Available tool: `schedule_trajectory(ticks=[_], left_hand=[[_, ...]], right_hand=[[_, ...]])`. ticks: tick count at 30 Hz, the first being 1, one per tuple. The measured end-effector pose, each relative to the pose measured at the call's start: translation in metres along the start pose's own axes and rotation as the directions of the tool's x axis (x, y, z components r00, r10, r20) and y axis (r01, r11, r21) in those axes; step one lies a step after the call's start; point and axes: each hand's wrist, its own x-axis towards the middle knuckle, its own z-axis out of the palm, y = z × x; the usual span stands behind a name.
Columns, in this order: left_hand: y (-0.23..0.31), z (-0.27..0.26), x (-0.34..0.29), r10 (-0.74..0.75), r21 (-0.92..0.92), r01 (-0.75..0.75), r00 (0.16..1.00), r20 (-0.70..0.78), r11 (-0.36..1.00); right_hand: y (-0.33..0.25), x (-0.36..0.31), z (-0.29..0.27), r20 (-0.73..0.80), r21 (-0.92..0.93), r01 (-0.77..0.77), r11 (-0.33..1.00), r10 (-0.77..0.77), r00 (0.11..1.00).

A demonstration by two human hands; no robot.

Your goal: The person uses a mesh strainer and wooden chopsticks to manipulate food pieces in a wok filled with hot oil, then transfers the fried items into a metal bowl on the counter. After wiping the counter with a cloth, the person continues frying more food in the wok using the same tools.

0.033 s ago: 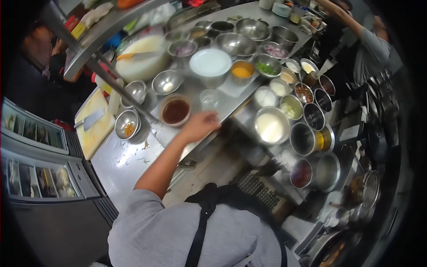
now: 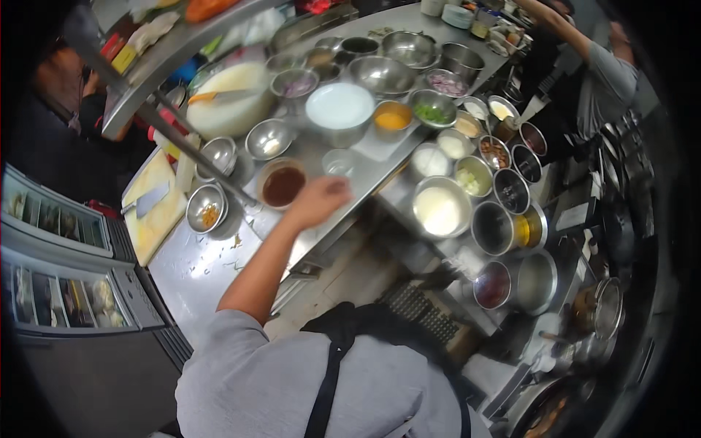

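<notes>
My left hand (image 2: 320,203) reaches over the steel counter from the lower left, its fingers curled in and slightly blurred. Whether anything small is inside them I cannot make out. Just left of it stands a tub of dark red-brown sauce (image 2: 283,184). A small clear cup (image 2: 338,163) sits right beyond the fingertips. Behind that cup is a large steel bowl of whitish liquid (image 2: 339,106), with a bowl of orange stuff (image 2: 393,115) to its right. My right hand is not in view.
A knife (image 2: 152,198) lies on a yellowed cutting board (image 2: 157,219) at the left. Steel shelf posts (image 2: 193,155) rise over the counter. Several bowls and pots crowd the right-hand station, including a white-filled pot (image 2: 441,207). Another person's arm (image 2: 558,28) reaches in at the upper right.
The whole view has shifted slightly left. My left hand has come a little closer to the clear cup, its fingers still curled.
</notes>
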Motion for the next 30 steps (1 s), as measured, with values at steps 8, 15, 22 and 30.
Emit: schedule_trajectory(ticks=[8,15,22,30], left_hand=[[0.070,-0.037,0.098,-0.086,-0.213,0.043,0.977,-0.194,0.976],[0.115,-0.056,0.277,0.064,-0.165,-0.096,0.980,-0.189,0.982],[0.092,-0.120,0.558,0.281,0.606,-0.001,0.887,-0.367,0.795],[0.024,-0.160,0.748,0.390,0.838,-0.026,0.893,-0.226,0.546]], right_hand=[[-0.010,-0.029,0.002,-0.088,-0.289,-0.273,0.918,0.258,0.962],[-0.043,0.153,-0.012,-0.014,-0.091,-0.623,0.777,0.625,0.781],[-0.080,0.369,-0.052,0.039,0.057,-0.772,0.633,0.771,0.635],[-0.101,0.547,-0.084,0.112,0.171,-0.818,0.550,0.814,0.570]])
